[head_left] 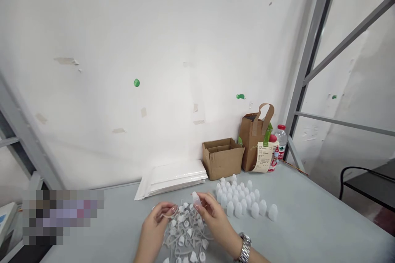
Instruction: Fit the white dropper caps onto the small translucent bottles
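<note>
Roughly at 6 o'clock in the frame, both hands work low over the grey desk [308, 222]. Right hand [216, 218] pinches a small translucent white plastic bottle [195, 199] between thumb and fingertips; bottle's long axis runs near upright, tilted slightly, top end toward 11 o'clock. Bottle is frosted, rounded, held just above the desk and apart from it. Left hand [157, 220] is closed narrowly on a thin white strap-like cap piece [169, 215], the strip running about 3 to 9 o'clock toward the bottle; its exact shape is hard to make out. Whether strap and bottle touch, cannot tell.

Under and between the hands lies a heap of white caps with tethers [188, 238], tangled, cut off by the bottom edge. A metal wristwatch [245, 248] sits on the right wrist, partly cut off.

At 2 o'clock from the right hand stands a cluster of upright bottles [243, 201], same frosted white, all standing, packed near each other. Beyond at 12 o'clock: a stack of white padded envelopes [173, 181] lying flat, an open cardboard box [222, 158], a brown paper bag [254, 139] with a receipt, and a water bottle [280, 139] with red cap just beside the bag. Lower left holds a blurred patch, contents unreadable. Grey metal frame [308, 61] rises at 2 o'clock.
</note>
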A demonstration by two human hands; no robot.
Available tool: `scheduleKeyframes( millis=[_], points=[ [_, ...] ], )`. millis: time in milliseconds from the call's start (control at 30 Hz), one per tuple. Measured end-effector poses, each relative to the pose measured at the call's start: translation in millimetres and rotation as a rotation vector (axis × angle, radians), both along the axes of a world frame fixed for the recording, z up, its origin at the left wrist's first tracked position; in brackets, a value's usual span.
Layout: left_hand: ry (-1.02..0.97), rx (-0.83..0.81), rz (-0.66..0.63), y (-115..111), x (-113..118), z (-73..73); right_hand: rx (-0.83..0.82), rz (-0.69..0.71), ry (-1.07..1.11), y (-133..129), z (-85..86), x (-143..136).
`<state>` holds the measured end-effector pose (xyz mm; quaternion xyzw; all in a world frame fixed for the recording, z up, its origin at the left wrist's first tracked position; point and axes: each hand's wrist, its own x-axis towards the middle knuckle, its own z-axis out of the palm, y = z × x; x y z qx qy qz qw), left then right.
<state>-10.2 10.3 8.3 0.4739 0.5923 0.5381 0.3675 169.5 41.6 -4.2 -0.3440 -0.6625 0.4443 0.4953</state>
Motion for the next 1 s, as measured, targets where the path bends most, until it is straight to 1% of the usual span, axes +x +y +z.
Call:
scheduleKeyframes(
  millis=[67, 133, 267, 367, 500, 700, 833, 900, 1000],
  points=[
    [-0.205, -0.053, -0.005, 1, 0, 2.3, -0.007, -0.015, -0.035, -2, -3.1, 2],
    [-0.331, -0.121, -0.03, 0, 1, 2.8, -0.06, 0.005, -0.032, -3, -4.1, 4],
    [-0.488, -0.155, -0.065, -4, 6, 3.1, -0.216, 0.13, 0.034, -9, -5.5, 1],
    [-0.561, -0.155, -0.085, -7, 10, 5.8, -0.283, 0.158, 0.039, -14, -6.4, -3],
    [-0.563, -0.169, -0.138, -9, 14, 5.9, -0.284, 0.168, 0.002, -17, -11.9, -6],
    [-0.524, -0.131, -0.165, -9, 15, -4.4, -0.288, 0.193, -0.01, -17, -23.3, -9],
    [-0.492, -0.121, -0.211, -8, 15, -6.7, -0.28, 0.158, -0.019, -18, -20.9, -10],
    [-0.495, -0.122, -0.235, -10, 17, -5.2, -0.278, 0.149, -0.016, -19, -17.7, -9],
    [-0.493, -0.12, -0.227, -13, 22, -1.6, -0.25, 0.111, -0.041, -19, -12.8, -8]
  ],
)
